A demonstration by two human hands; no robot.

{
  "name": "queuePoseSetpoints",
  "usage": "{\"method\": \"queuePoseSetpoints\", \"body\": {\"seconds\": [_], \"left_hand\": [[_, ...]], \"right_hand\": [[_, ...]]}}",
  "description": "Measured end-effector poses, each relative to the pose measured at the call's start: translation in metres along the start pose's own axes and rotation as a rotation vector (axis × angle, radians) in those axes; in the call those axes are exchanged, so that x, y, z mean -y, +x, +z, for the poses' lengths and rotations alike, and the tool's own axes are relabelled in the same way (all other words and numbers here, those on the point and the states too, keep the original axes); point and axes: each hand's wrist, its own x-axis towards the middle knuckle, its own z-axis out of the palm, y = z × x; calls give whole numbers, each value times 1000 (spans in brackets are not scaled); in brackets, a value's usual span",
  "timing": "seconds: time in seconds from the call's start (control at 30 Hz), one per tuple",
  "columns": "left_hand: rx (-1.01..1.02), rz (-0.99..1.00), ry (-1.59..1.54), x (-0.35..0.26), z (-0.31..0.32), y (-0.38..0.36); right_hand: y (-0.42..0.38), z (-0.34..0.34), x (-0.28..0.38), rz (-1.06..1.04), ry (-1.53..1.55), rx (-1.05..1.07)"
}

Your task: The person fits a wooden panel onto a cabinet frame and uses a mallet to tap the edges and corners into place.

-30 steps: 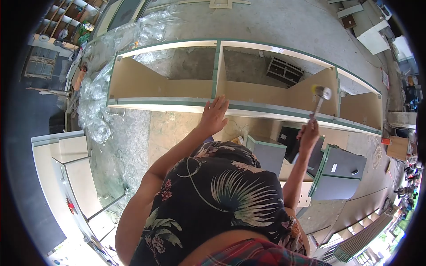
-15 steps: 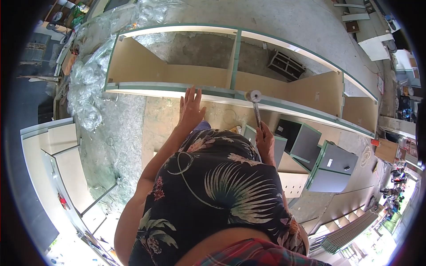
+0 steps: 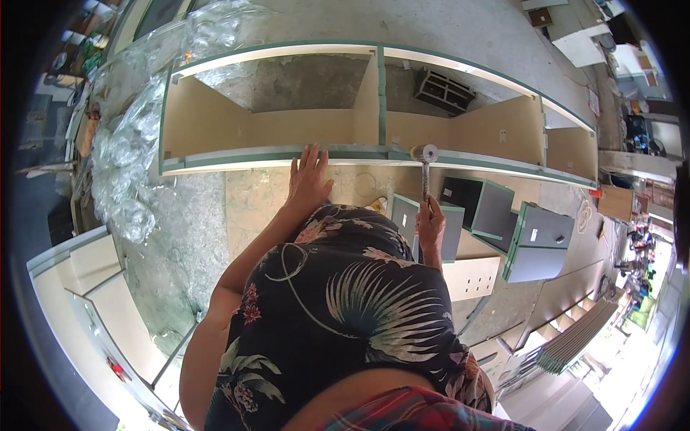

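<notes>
A long wooden cabinet frame (image 3: 402,122) with green edges lies across the upper middle, split by upright dividers. My left hand (image 3: 310,177) rests with fingers spread on its near edge, left of the middle divider. In my right hand (image 3: 430,221) is the handle of a mallet (image 3: 425,154), fingers wrapped round it. The mallet's round head is over the near edge of the frame, right of the divider; whether it touches the wood I cannot tell.
Dark grey cabinet boxes (image 3: 539,243) stand to the right, near a pale board with holes (image 3: 473,279). Clear plastic wrap (image 3: 126,161) is heaped at the left. White panels (image 3: 115,302) lie lower left. A dark rack (image 3: 444,92) sits beyond the frame.
The view has turned slightly, and the frame appears shifted left. The mallet has moved right along the near edge, its handle now more upright. My left hand stays on the edge.
</notes>
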Motion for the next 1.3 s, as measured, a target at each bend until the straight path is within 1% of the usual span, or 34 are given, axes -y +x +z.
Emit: {"method": "queuePoseSetpoints", "body": {"seconds": [0.03, 0.07, 0.13, 0.23, 0.33, 0.43, 0.53, 0.73, 0.77, 0.87, 0.97, 1.07, 1.13, 1.2, 1.3], "left_hand": [[10, 13, 5, 2, 0, 1], [15, 22, 0, 4, 0, 2], [32, 41, -3, 8, -3, 2], [61, 46, 36, 15, -3, 4], [120, 38, 70, 15, -7, 6], [100, 38, 84, 15, -5, 7], [97, 6, 93, 12, 0, 7], [72, -128, 109, -11, 0, 8], [54, -148, 106, -14, 2, 8], [5, -201, 97, -24, 10, 9], [-42, -259, 84, -28, 19, 8], [-120, -302, 89, -36, 28, 9], [-179, -320, 94, -43, 32, 9], [-201, -349, 89, -48, 34, 10], [-206, -366, 80, -50, 39, 8]], "right_hand": [[0, 3, -2, -23, 4, -10], [0, 3, -3, 6, 26, -27], [-5, 6, 14, 71, 77, -61], [-1, 6, 14, 49, 95, -112], [6, 1, 10, 59, 107, -112], [8, -7, 7, 63, 123, -145], [16, -21, 1, 61, 62, -135], [30, -57, -5, 47, 126, -149], [33, -65, -4, 49, 97, -140], [46, -89, -15, 99, 149, -106], [55, -111, -27, 118, 165, -149], [64, -130, -31, 125, 179, -102], [68, -139, -37, 87, 144, -86], [70, -141, -37, 58, 109, -71], [68, -133, -19, 48, 85, -27]]}}
